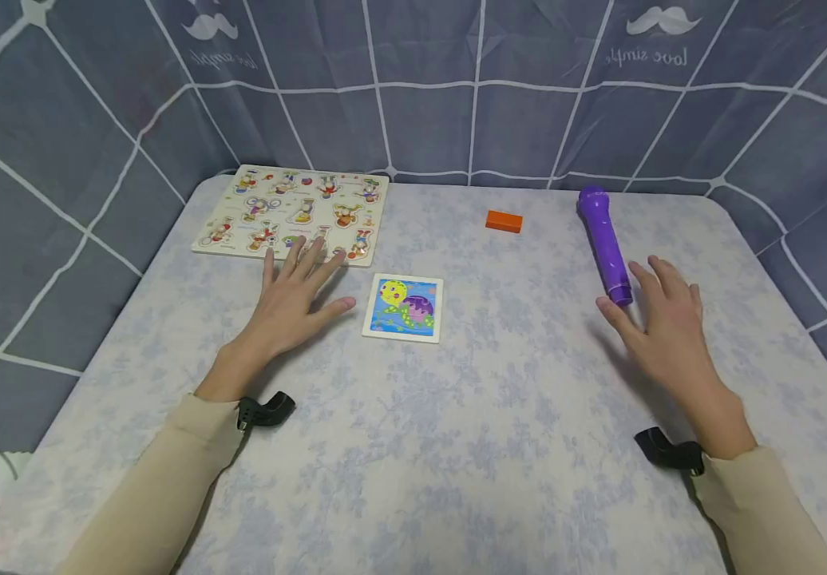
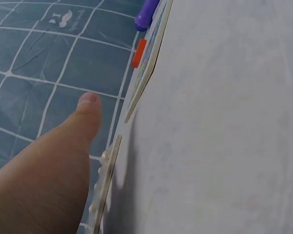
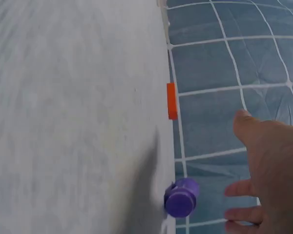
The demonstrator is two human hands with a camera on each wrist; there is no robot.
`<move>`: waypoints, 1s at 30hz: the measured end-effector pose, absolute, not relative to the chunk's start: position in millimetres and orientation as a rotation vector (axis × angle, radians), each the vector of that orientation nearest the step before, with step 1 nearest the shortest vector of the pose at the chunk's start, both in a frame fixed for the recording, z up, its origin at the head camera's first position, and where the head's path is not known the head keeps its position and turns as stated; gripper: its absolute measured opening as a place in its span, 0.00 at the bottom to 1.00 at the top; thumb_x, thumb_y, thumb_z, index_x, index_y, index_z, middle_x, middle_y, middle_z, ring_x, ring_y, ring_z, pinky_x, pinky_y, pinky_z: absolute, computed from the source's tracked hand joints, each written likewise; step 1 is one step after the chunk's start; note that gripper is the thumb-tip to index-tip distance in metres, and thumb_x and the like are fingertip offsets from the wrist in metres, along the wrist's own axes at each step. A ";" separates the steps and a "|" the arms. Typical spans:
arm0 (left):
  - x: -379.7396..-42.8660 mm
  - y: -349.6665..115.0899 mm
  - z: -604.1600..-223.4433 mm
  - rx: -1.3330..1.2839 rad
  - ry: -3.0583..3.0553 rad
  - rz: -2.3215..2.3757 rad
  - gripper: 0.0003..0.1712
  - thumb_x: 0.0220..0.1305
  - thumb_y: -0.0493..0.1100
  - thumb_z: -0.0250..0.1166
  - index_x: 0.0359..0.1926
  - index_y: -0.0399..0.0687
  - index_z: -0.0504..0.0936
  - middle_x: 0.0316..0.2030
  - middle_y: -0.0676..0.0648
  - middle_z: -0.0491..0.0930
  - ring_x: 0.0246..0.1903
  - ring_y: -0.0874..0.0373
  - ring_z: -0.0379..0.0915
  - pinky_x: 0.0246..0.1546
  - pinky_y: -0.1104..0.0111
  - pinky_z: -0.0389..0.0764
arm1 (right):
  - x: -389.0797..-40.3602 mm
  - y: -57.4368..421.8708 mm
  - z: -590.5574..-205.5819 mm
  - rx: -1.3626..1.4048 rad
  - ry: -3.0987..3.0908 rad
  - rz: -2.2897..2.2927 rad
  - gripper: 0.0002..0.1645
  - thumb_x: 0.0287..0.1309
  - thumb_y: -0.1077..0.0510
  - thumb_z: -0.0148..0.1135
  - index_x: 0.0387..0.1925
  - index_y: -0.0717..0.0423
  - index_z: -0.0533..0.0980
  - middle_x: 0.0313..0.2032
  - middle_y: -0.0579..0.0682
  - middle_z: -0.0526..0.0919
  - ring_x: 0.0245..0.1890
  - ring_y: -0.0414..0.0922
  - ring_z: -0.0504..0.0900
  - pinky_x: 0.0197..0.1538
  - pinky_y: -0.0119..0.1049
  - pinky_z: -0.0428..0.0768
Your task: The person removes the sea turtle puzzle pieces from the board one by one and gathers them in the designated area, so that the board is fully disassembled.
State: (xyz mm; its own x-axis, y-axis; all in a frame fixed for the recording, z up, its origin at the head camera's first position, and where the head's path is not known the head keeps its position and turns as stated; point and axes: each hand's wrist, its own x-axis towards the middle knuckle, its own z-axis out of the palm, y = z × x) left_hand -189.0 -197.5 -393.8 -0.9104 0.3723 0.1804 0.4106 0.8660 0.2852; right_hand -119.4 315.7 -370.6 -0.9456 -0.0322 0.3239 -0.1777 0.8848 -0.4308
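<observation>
Released, both hands have their fingers extended: the left hand point(image 1: 291, 307) left of center in the head view, the right hand point(image 1: 665, 327) right of it. On the pale table point(image 1: 471, 455) lie a picture board point(image 1: 320, 192), upper left; a purple rod point(image 1: 605, 243), upper right; a turtle puzzle point(image 1: 403, 308), center; an orange block point(image 1: 504, 221), upper middle.
</observation>
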 end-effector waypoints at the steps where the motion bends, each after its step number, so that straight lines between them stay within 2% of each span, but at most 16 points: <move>1: -189.6 -194.6 -395.1 -0.628 -2.920 -0.484 0.48 0.72 0.72 0.57 0.84 0.60 0.57 0.85 0.41 0.45 0.84 0.38 0.31 0.78 0.32 0.28 | -119.7 313.1 -369.1 0.169 -2.735 0.674 0.49 0.74 0.37 0.60 0.77 0.68 0.62 0.77 0.73 0.58 0.79 0.71 0.53 0.79 0.74 0.39; 4: -191.1 -186.5 -396.4 -0.670 -2.917 -0.477 0.49 0.71 0.74 0.56 0.84 0.59 0.58 0.85 0.42 0.46 0.85 0.39 0.31 0.79 0.34 0.28 | -122.4 300.0 -363.7 0.232 -2.720 0.697 0.45 0.73 0.41 0.63 0.76 0.68 0.64 0.75 0.72 0.63 0.77 0.71 0.58 0.79 0.71 0.48; 7: -191.1 -180.0 -393.9 -0.715 -2.914 -0.456 0.50 0.71 0.75 0.56 0.83 0.56 0.59 0.85 0.42 0.47 0.85 0.40 0.32 0.79 0.35 0.29 | -129.8 279.2 -359.7 0.302 -2.765 0.731 0.42 0.75 0.43 0.62 0.76 0.67 0.65 0.74 0.71 0.65 0.76 0.70 0.59 0.76 0.71 0.55; 10: -190.9 -173.7 -389.4 -0.774 -2.927 -0.437 0.51 0.71 0.75 0.56 0.83 0.53 0.60 0.85 0.42 0.47 0.85 0.40 0.32 0.80 0.35 0.30 | -141.3 254.7 -359.2 0.367 -2.842 0.745 0.41 0.76 0.43 0.61 0.76 0.66 0.66 0.75 0.69 0.65 0.77 0.67 0.60 0.78 0.68 0.56; 14: -193.5 -164.9 -385.1 -0.857 -2.928 -0.446 0.52 0.70 0.75 0.58 0.82 0.51 0.62 0.84 0.42 0.49 0.84 0.39 0.34 0.80 0.35 0.33 | -159.3 219.2 -359.3 0.446 -2.894 0.809 0.41 0.72 0.43 0.65 0.74 0.65 0.68 0.76 0.67 0.66 0.78 0.64 0.60 0.79 0.65 0.57; 21: -197.5 -158.3 -388.7 -0.927 -2.949 -0.531 0.59 0.62 0.74 0.68 0.83 0.47 0.60 0.85 0.42 0.46 0.85 0.42 0.31 0.82 0.42 0.31 | -186.2 151.0 -359.9 0.447 -2.894 1.018 0.41 0.70 0.44 0.68 0.74 0.61 0.69 0.75 0.61 0.70 0.78 0.59 0.64 0.79 0.60 0.59; 26: -196.4 -161.0 -394.7 -0.944 -2.929 -0.591 0.64 0.55 0.74 0.74 0.82 0.46 0.61 0.85 0.41 0.45 0.85 0.43 0.31 0.83 0.44 0.32 | -199.6 104.8 -360.5 0.432 -2.855 1.131 0.43 0.65 0.48 0.72 0.74 0.61 0.68 0.71 0.60 0.73 0.72 0.57 0.71 0.77 0.54 0.65; 30: -195.4 -159.9 -398.7 -0.968 -2.901 -0.638 0.66 0.52 0.74 0.76 0.82 0.45 0.62 0.85 0.41 0.45 0.85 0.43 0.32 0.83 0.44 0.32 | -208.4 80.3 -368.7 0.457 -2.815 1.163 0.40 0.63 0.52 0.74 0.71 0.63 0.70 0.63 0.61 0.78 0.62 0.56 0.76 0.68 0.50 0.72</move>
State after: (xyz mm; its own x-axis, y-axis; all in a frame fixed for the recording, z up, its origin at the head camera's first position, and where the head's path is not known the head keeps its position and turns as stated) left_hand -195.4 -159.9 -398.7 -0.8079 0.5717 0.1433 0.5790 0.7245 0.3740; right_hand -208.4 80.3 -368.7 -0.9541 -0.2477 0.1682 -0.2942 0.6712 -0.6804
